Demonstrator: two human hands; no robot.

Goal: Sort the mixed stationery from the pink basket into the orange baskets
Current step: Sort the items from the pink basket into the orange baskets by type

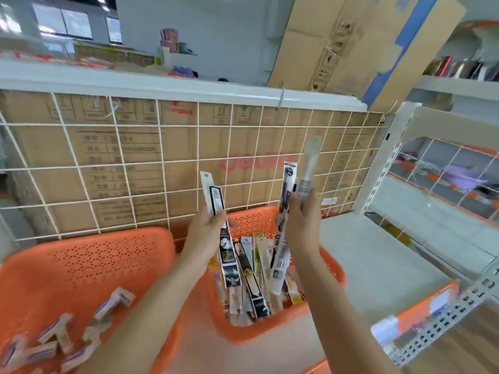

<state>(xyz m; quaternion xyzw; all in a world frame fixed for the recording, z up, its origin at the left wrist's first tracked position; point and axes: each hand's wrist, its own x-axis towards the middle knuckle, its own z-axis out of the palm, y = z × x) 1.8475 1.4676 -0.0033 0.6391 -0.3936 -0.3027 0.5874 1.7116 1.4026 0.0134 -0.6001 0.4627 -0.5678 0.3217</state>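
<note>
While the orange basket [332, 276] sits below, the left hand [208, 228] grips one pen pack [216, 197], the right hand [303, 218] two packs [310, 166]

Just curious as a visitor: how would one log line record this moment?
left hand: holds black-and-white pen packet; right hand: holds two long packets; below: orange plastic basket

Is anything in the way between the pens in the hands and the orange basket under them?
Nothing visible is. The left hand grips a pen pack and the right hand grips more packs, right over the open orange basket, already holding similar ones.
</note>
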